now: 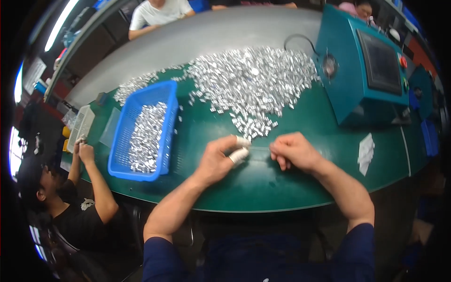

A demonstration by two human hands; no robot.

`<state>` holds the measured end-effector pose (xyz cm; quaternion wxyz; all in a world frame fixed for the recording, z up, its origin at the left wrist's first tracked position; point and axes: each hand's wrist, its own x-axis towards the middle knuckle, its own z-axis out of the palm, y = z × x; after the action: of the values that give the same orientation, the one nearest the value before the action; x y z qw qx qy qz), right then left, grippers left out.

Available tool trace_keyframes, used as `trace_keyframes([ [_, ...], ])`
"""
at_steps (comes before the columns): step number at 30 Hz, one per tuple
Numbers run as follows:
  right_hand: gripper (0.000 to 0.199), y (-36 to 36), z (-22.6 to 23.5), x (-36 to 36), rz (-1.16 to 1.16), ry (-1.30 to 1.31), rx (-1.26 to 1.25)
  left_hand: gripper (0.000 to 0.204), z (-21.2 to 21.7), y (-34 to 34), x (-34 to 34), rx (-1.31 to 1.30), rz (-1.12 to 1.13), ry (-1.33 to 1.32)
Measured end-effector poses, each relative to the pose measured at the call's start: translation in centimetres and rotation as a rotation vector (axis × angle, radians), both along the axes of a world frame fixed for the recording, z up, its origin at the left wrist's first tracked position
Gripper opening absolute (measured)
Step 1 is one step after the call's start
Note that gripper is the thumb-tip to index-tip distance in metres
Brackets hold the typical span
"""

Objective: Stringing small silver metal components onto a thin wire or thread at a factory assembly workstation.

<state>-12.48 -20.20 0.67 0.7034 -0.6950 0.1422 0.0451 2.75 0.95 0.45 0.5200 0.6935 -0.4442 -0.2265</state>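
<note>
My left hand [220, 159] is over the green table, with white covers on its thumb and index finger. Those two fingers are parted, and I see nothing between them. Its index fingertip is at the near tip of a big heap of small shiny silver metal pieces [253, 80]. To the right, my right hand [298, 152] has its fingers curled in and the thumb against them. Whatever it may hold is too small or hidden to make out. A faint clear strip [260, 149] seems to lie on the tabletop between both hands.
A blue basket [173, 127] partly filled with silver pieces stands left. At right are a teal machine [345, 105] with a dark screen and a crumpled white tissue [366, 154]. A co-worker [70, 202] sits at left; others sit across the grey surface [225, 30].
</note>
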Motion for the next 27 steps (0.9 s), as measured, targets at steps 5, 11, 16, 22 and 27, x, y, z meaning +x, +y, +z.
trace_keyframes([
  [5, 0.024, 0.4, -0.6, 0.2, -0.194, -0.659, -0.721, 0.022, 0.5, -0.6, 0.2, 0.007, 0.084, 0.303],
  [11, 0.011, -0.3, 0.2, -0.4, -0.033, -0.013, -0.049, 0.021, -0.9, -0.3, 0.6, 0.019, 0.013, -0.073],
  [16, 0.023, 0.4, -0.7, -0.4, -0.177, -0.762, -0.782, 0.022, -0.7, -0.1, 0.3, 0.055, 0.045, 0.178],
  [22, 0.008, 0.1, -1.0, -0.1, -0.157, -0.888, -0.979, 0.023, -1.0, -0.3, 0.1, 0.068, 0.037, 0.244],
  [27, 0.03, 0.7, -0.1, -0.6, -0.075, -0.058, -0.079, 0.023, -0.8, -0.7, 0.2, -0.014, 0.067, -0.147],
])
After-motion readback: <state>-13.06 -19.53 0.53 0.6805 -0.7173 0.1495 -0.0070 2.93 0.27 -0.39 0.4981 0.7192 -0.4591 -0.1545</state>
